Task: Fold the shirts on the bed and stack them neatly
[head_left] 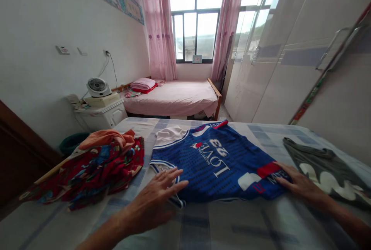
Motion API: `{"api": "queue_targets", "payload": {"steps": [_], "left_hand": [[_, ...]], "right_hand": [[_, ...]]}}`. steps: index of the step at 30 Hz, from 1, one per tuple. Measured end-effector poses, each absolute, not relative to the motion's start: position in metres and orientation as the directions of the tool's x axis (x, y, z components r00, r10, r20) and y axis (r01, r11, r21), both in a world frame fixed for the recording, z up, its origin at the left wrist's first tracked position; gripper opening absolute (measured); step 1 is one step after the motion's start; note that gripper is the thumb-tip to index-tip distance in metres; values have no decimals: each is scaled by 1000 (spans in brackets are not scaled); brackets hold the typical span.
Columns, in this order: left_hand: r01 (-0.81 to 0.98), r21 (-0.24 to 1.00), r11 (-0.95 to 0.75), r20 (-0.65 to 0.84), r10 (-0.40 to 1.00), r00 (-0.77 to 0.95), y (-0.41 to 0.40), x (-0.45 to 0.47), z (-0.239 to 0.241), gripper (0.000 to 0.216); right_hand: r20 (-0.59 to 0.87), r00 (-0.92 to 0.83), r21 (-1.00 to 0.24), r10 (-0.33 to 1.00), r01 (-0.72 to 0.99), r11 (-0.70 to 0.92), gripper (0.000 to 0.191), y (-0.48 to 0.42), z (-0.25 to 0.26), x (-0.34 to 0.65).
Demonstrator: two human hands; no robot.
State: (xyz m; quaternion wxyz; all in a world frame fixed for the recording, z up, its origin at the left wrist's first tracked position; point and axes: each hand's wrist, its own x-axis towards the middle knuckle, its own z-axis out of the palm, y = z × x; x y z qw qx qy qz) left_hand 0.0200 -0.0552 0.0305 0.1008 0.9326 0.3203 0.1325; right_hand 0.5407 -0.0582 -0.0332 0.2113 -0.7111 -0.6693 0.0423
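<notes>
Blue jersey (214, 161) lies flat on the near bed (232, 227), between red clothes (92, 169) left and grey shirt (324, 165) right. Left hand (156, 196) and right hand (298, 184) rest open, palms down, on its near edge. Likely light, limp, slippery mesh (pinch at hems, corners).
</notes>
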Motion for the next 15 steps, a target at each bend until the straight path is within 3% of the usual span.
{"api": "queue_targets", "payload": {"steps": [3,6,8,10,12,15], "left_hand": [[561,144,-815,205,580,789,-54,37,13,69],[615,168,-770,234,638,734,-39,54,7,56],[674,281,-683,270,731,627,-28,60,14,50],[673,451,-587,325,810,488,-20,60,31,42],[594,608,-527,365,850,380,-14,54,52,34],[487,728,-483,362,874,325,-19,32,85,30]], "right_hand": [[261,140,-263,955,962,-69,45,-63,-40,554],[314,178,-184,932,975,-124,31,-57,-32,538],[306,188,-199,933,971,-130,24,-52,-17,523],[283,200,-292,938,950,-114,19,-52,6,513],[246,206,-427,947,900,-85,19,-61,32,514],[247,199,-545,948,838,-34,23,-97,60,535]]}}
